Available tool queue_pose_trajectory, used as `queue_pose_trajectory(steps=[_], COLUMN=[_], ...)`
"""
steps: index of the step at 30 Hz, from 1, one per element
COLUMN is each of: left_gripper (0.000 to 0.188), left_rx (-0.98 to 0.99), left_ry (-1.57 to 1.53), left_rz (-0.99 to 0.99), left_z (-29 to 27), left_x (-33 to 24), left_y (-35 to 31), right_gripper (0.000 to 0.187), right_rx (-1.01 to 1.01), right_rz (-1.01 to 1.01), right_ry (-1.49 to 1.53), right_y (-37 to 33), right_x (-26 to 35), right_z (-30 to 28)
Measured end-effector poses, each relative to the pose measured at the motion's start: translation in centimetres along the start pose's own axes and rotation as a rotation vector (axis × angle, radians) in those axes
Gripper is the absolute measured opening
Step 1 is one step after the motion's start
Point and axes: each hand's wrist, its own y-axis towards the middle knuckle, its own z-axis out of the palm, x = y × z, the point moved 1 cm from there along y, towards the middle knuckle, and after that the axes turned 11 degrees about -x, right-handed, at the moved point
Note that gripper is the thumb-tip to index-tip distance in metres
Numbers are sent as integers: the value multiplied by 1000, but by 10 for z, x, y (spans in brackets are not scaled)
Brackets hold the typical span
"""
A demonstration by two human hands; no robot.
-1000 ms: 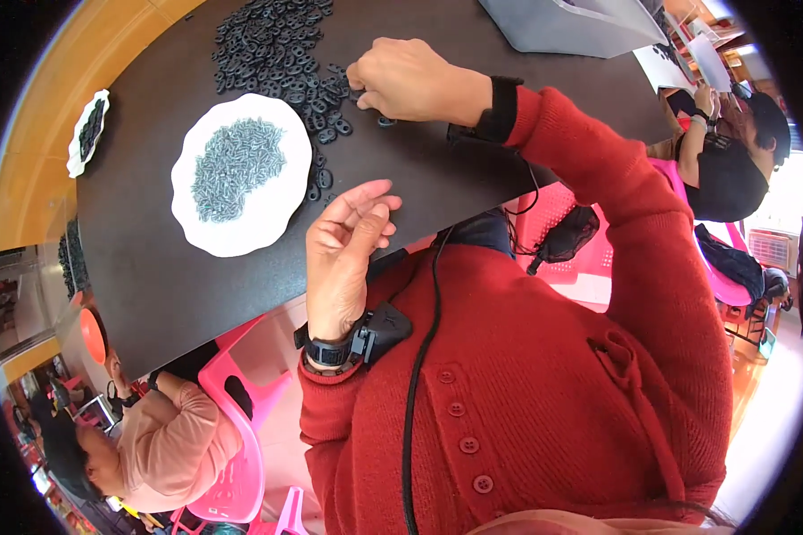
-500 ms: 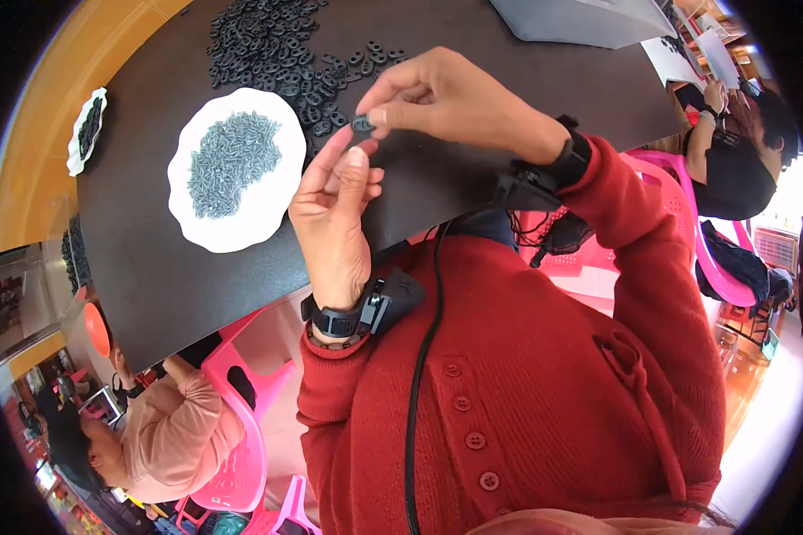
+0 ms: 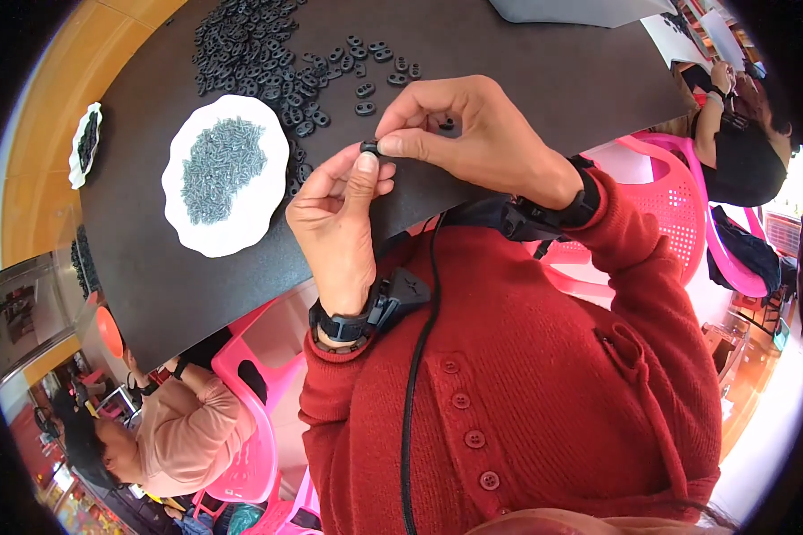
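Observation:
Over the near part of the dark table, a small black two-hole cord lock [image 3: 370, 147] is pinched between both hands. My left hand [image 3: 339, 218] grips it from below with thumb and forefinger. From the right, my right hand [image 3: 477, 134] closes thumb and forefinger on its other end; fingertips hide much of it. Just left of my hands, a white scalloped plate [image 3: 252, 214] holds a heap of small grey metal springs [image 3: 221, 169]. Beyond them spreads a pile of black cord locks [image 3: 250, 53], with several loose ones [image 3: 365, 109] near my right hand.
A second white dish [image 3: 85, 147] with dark pieces stands at the table's left edge. A grey bin [image 3: 571, 11] sits at the far right. Two other people sit nearby, one in a pink top [image 3: 192, 437], one in black [image 3: 745, 160]. Pink chairs [image 3: 660, 201] stand around.
My right hand has shifted a little right and down, still at the cord lock, which now sits lower in my left fingertips. The view has shifted slightly, uncovering more loose cord locks.

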Motion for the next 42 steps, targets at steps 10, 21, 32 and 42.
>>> queue_pose_trajectory(steps=[10, 21, 32, 42], left_gripper=[17, 11, 10, 14], left_rx=[22, 68, 59, 81], left_ry=[198, 171, 224, 257], left_rz=[104, 139, 154, 222], left_z=[15, 18, 18, 22], left_x=[3, 11, 11, 15], left_y=[-12, -6, -3, -11], right_gripper=[12, 10, 17, 13], right_rx=[-53, -121, -65, -17], right_rz=[-164, -198, -22, -43], right_ry=[-152, -163, 53, -91], right_y=[-7, -14, -12, -13], right_x=[-10, -40, -26, -24], right_z=[-5, 14, 3, -5])
